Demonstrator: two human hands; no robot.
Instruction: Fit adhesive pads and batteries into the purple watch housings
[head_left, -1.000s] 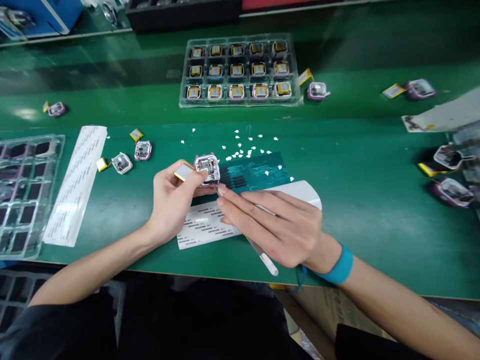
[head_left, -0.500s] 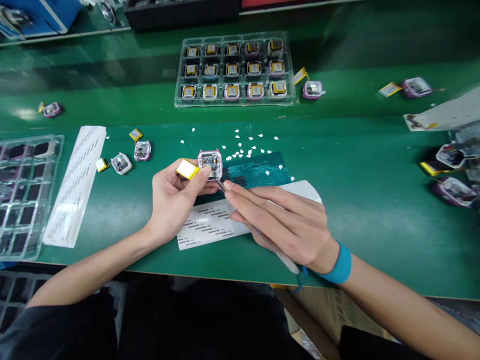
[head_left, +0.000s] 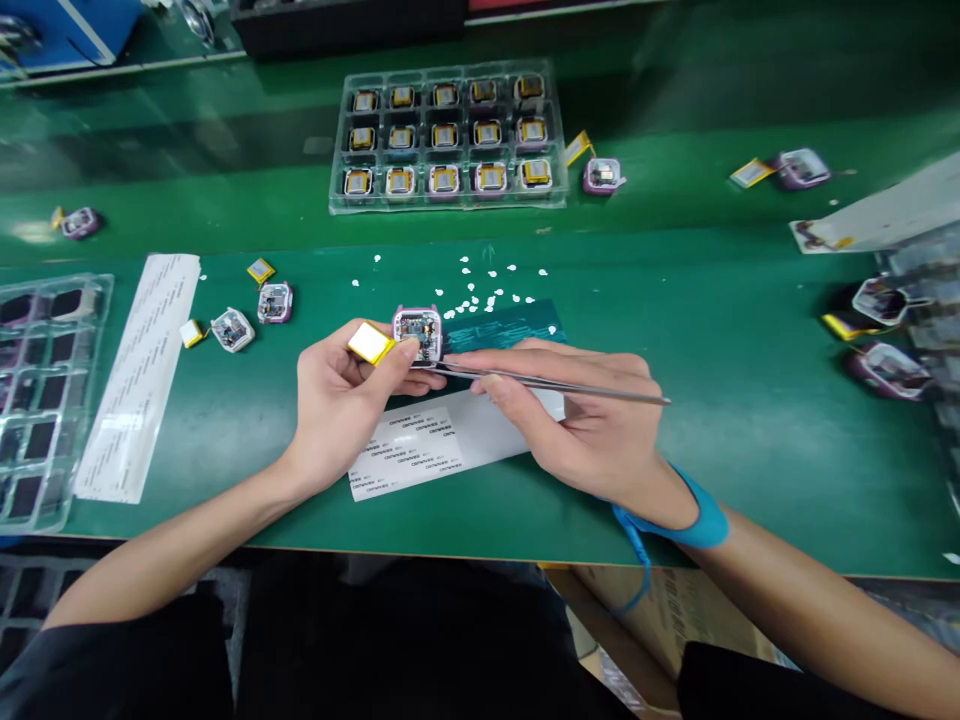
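Pinched in my left hand [head_left: 330, 405] is an open pink-and-white watch case [head_left: 418, 325], its circuit board facing up. A battery with yellow edges [head_left: 370, 342] hangs out on its left, resting over my fingers; my thumb presses on the case's lower left. My right hand [head_left: 600, 420] is closed around metal tweezers [head_left: 592, 388], held nearly level. Their tips reach the lower edge of the case, though the exact contact is too small to make out. Beneath both hands lies a printed white backing sheet [head_left: 405, 455].
Small white stickers [head_left: 491, 301] lie scattered beyond the case, near a dark teal sheet [head_left: 502, 325]. A clear tray [head_left: 335, 195] of watch cases with batteries stands behind. More open cases [head_left: 233, 329], a white strip [head_left: 139, 380] and another tray [head_left: 105, 330] lie left; further cases [head_left: 889, 370] sit right.
My right hand has rolled over, swinging the tweezers' rear end up from the lower right to nearly level. My left hand keeps hold of the watch case. The whole view has shifted slightly.
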